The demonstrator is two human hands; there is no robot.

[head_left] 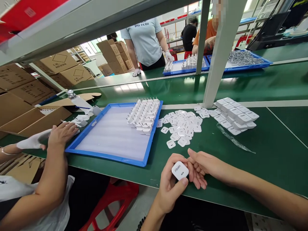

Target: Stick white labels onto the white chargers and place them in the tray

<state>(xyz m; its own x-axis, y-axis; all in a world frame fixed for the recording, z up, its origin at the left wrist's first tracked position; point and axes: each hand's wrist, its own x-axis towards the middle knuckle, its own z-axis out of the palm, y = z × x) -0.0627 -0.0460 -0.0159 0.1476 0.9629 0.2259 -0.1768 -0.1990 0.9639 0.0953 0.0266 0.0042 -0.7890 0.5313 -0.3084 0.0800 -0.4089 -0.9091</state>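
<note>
A small white charger, with printed lettering and a dark port slot facing up, is gripped between the thumb and fingers of my left hand. My right hand is beside it, palm partly turned up and fingers spread; its fingertips come close to the charger's right side, and I cannot tell whether they touch it. Beyond my hands lies a loose heap of flat white square pieces with dark print. To the right, white square units are stacked in layers.
A blue-rimmed tray holds rows of white plug pieces. A clear plastic strip lies by the stack. At left, a co-worker's hands are near white parts and an open carton. A metal post rises behind.
</note>
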